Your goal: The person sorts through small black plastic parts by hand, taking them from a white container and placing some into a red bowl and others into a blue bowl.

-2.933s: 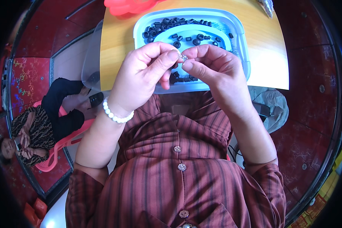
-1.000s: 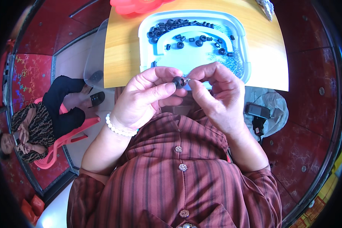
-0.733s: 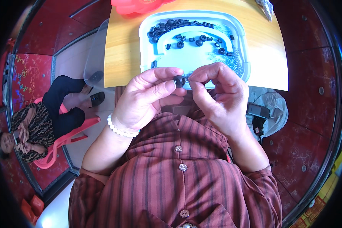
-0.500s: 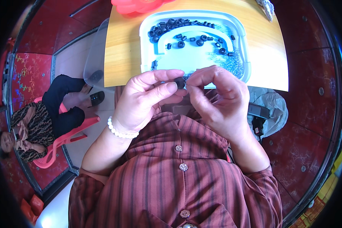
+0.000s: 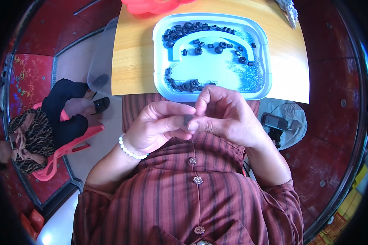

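Note:
Between the fingertips of my left hand (image 5: 157, 122) is a small dark part (image 5: 187, 119), mostly covered by the fingers. My right hand (image 5: 229, 118) meets it there, thumb and forefinger curled together against the part; anything else in that pinch is hidden. Both hands are over my lap, just off the near edge of the white tray (image 5: 161, 90). Inside the tray lie many black round and spool-shaped pieces (image 5: 187, 86), in a heap at the back and a row at the front. A curved white divider (image 5: 210, 31) arches across it. Tiny shiny bits (image 5: 255, 75) cover its right side.
The tray stands on a wooden table (image 5: 131, 53) with a red petal-shaped dish (image 5: 155, 6) at its far left. A plastic bag with a dark device (image 5: 275, 121) is below the right corner. A person (image 5: 32, 134) sits on a red chair (image 5: 65, 149) at left.
Both hands have come down and nearer to me, away from the tray, uncovering the front row of black pieces. My right fingers have closed in on the part in my left hand.

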`<state>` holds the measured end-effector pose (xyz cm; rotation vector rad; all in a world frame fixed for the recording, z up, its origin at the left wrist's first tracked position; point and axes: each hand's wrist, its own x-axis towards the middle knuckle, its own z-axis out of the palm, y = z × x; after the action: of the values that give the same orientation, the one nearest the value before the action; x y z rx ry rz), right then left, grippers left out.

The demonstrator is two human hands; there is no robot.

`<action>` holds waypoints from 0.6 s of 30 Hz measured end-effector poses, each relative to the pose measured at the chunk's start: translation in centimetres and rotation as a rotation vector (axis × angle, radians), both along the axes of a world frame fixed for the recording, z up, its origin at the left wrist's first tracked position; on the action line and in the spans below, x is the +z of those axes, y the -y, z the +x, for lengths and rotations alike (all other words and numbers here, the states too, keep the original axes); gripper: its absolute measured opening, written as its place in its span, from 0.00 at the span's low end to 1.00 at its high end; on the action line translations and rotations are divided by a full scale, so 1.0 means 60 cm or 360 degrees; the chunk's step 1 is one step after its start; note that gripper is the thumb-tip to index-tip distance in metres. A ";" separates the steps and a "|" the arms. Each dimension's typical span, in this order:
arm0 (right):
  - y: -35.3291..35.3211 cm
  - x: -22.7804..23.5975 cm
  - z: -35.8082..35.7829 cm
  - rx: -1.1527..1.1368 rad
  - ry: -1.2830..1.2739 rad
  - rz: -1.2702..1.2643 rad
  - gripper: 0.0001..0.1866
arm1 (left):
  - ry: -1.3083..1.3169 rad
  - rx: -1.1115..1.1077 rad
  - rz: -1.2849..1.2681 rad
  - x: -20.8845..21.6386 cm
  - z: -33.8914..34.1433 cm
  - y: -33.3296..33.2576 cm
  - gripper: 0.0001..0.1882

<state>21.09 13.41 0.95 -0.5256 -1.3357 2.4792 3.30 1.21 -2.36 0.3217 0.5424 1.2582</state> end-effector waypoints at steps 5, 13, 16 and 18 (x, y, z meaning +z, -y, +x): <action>-0.054 0.013 -0.051 -0.0386 0.0683 0.1539 0.06 | 0.0428 0.0153 0.0110 -0.017 -0.028 0.000 0.18; -0.110 -0.056 -0.113 -0.0478 0.0934 0.2895 0.08 | 0.0552 0.0315 -0.0035 -0.015 -0.039 0.002 0.18; -0.106 -0.058 -0.113 -0.0486 0.0947 0.2907 0.08 | 0.0564 0.0321 -0.0020 -0.017 -0.041 0.000 0.18; -0.102 -0.061 -0.111 -0.0508 0.0960 0.2905 0.08 | 0.0584 0.0310 -0.0009 -0.018 -0.040 -0.002 0.17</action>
<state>14.41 19.55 -2.72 -0.7685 -2.5894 0.1617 0.91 1.30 -3.44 0.0288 0.2656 1.4628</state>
